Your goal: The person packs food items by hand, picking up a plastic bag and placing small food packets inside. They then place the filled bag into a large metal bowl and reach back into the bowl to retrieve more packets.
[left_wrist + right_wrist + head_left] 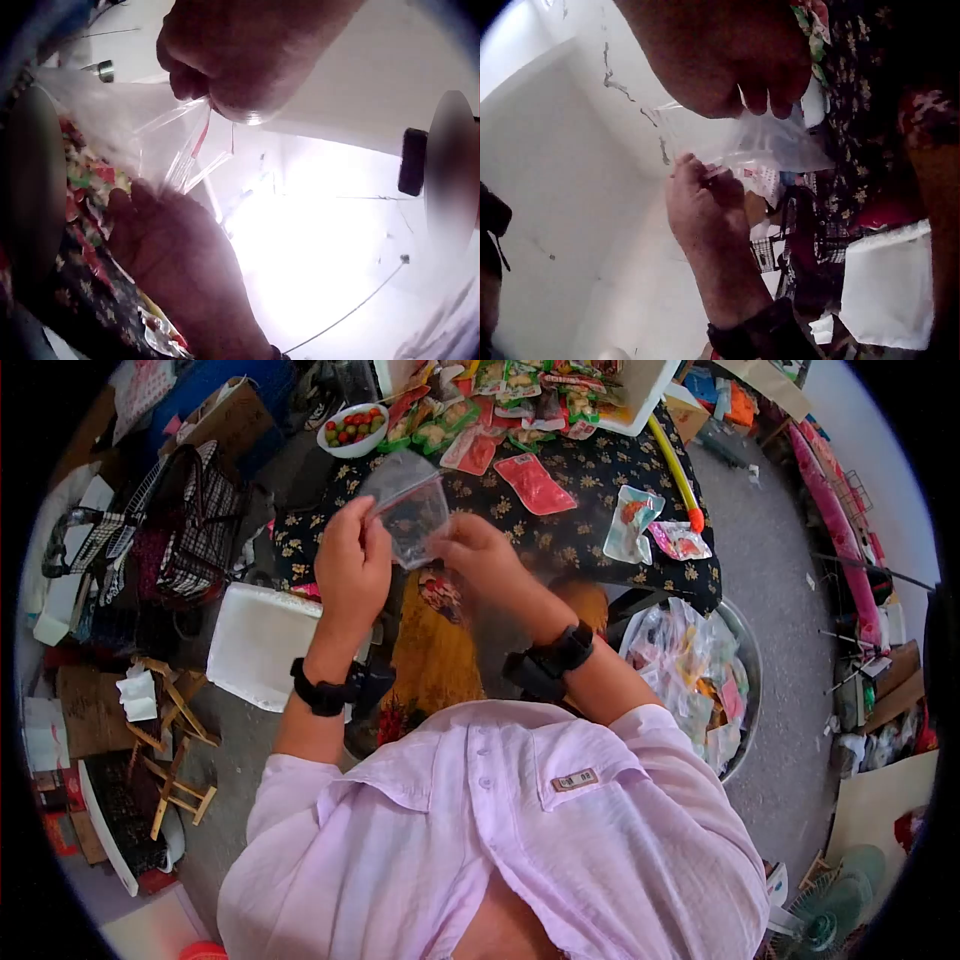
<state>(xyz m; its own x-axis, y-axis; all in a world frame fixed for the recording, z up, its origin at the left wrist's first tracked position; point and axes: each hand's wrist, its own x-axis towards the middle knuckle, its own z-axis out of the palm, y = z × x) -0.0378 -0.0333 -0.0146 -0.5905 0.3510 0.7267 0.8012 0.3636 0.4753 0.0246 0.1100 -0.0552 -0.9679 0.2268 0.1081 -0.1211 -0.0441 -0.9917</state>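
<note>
Both hands hold a clear plastic bag (412, 525) with a red line along its top, over the near edge of the dark flowered cloth. The left hand (353, 565) pinches the bag's left side between thumb and fingers. At its lower right side, the right hand (490, 565) grips it with curled fingers. In the right wrist view, the bag (780, 146) stretches between the two hands and looks see-through. The left wrist view has the bag (112, 112) hanging from the fingers of both hands.
Colourful packets (520, 390) pile at the table's back beside a white bowl (353, 432) of red and green fruits. A red packet (536, 484), a light blue packet (632, 525) and a yellow tube (673, 460) lie rightward. Below stand a white foam box (262, 645) and a metal basin (748, 660) of wrappers.
</note>
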